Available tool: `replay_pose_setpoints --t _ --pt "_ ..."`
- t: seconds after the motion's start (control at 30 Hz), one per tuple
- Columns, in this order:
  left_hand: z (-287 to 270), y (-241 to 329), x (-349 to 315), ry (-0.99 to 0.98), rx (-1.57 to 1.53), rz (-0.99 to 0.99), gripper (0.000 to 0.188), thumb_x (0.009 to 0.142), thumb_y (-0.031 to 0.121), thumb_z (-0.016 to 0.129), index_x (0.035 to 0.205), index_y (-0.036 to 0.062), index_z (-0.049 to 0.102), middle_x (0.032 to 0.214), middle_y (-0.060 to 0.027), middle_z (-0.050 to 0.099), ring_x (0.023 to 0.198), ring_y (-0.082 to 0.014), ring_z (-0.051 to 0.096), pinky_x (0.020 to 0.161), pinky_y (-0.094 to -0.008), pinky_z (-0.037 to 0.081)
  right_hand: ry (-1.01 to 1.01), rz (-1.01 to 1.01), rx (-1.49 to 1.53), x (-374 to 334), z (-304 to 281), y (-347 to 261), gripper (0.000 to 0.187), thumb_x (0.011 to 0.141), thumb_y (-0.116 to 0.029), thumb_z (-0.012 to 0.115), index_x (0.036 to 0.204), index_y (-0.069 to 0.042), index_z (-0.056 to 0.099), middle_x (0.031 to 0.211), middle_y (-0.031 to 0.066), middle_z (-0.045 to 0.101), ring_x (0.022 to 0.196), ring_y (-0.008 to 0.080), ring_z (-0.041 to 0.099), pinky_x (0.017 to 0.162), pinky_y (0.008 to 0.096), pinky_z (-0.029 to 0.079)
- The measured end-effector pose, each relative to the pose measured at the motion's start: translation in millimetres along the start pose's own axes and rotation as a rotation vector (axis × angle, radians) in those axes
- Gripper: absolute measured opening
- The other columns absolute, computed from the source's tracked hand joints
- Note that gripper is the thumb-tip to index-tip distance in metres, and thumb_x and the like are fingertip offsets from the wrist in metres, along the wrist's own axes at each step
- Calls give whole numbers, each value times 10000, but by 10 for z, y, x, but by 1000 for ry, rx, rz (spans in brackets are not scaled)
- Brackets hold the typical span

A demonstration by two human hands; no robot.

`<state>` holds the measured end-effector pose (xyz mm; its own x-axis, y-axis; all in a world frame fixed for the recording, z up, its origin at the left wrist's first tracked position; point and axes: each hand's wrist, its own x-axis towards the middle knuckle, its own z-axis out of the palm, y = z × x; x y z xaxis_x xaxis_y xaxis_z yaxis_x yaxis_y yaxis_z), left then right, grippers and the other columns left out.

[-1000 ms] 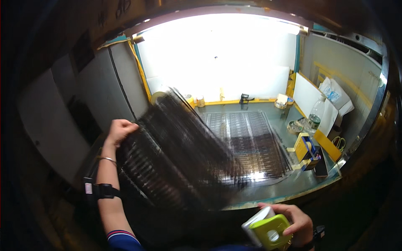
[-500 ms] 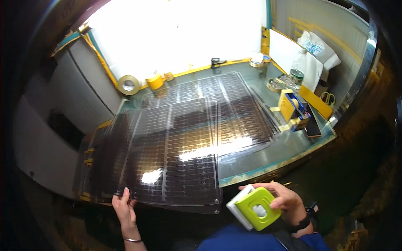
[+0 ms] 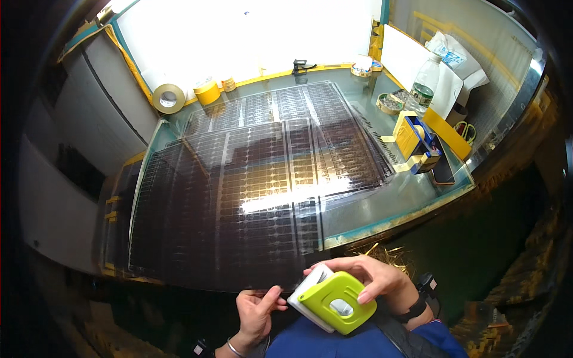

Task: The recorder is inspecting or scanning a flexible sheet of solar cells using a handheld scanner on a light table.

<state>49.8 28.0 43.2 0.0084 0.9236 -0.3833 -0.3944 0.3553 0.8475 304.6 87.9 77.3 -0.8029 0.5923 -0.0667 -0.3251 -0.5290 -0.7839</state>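
Observation:
My right hand point(image 3: 382, 279) grips a lime-green and white hole punch point(image 3: 351, 319) in front of my body, thumb on its green lever. Just left of it, my left hand point(image 3: 256, 313) pinches the near edge of a dark see-through film sheet point(image 3: 239, 250) between thumb and fingers. That sheet, printed with rows of fine shapes, slopes from the glass-topped table over its front edge. Its near corner lies beside the white side of the punch; whether it sits in the slot I cannot tell. More printed film sheets point(image 3: 334, 119) lie flat beneath and behind it.
At the right stand a yellow-and-blue tape dispenser point(image 3: 412, 143), a phone point(image 3: 443, 167), a plastic bottle point(image 3: 425, 86) and green-handled scissors point(image 3: 465, 132). Tape rolls point(image 3: 169, 98) line the back left, below a bright white panel point(image 3: 250, 36). A black clip-like object point(image 3: 303, 65) rests at the back edge.
My left hand has moved right along the film's near edge, toward the punch. The film has shifted, its near corner now by the punch, which has come slightly left.

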Motion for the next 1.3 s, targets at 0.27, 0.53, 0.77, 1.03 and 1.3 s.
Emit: replay_pose_setpoints --t 0.27,0.53,0.77,1.03,1.3 --pt "233 131 224 -37 -271 -162 129 840 92 571 779 -17 604 731 -90 608 641 -151 557 590 -261 454 713 -656 142 -336 -36 -122 609 749 -287 601 1214 43 389 1114 125 533 1003 201 548 911 319 425" --pt "423 95 299 -125 -240 -111 170 869 136 530 944 -4 589 871 -128 635 839 -208 614 756 -345 500 821 -677 88 -255 -57 -108 527 784 -189 581 1205 53 375 1108 127 531 1013 189 547 911 307 425" --pt "589 169 293 -146 -186 63 125 850 36 554 961 -19 579 857 -133 633 744 -219 646 640 -303 564 831 -659 66 -214 -66 -119 449 800 -160 582 1153 47 396 1091 131 533 987 187 560 875 308 459" --pt "643 280 256 -126 -101 170 127 852 65 557 949 -12 584 835 -121 637 705 -202 644 579 -273 555 624 -587 278 -65 -3 -18 510 836 -201 550 1231 54 354 1152 136 511 1044 204 539 913 326 435" --pt "640 290 257 -152 -155 146 145 837 36 577 972 -16 575 851 -125 629 730 -218 644 613 -293 565 692 -526 248 -28 56 18 535 836 -332 540 1235 -12 384 1138 118 535 989 230 574 809 375 504"
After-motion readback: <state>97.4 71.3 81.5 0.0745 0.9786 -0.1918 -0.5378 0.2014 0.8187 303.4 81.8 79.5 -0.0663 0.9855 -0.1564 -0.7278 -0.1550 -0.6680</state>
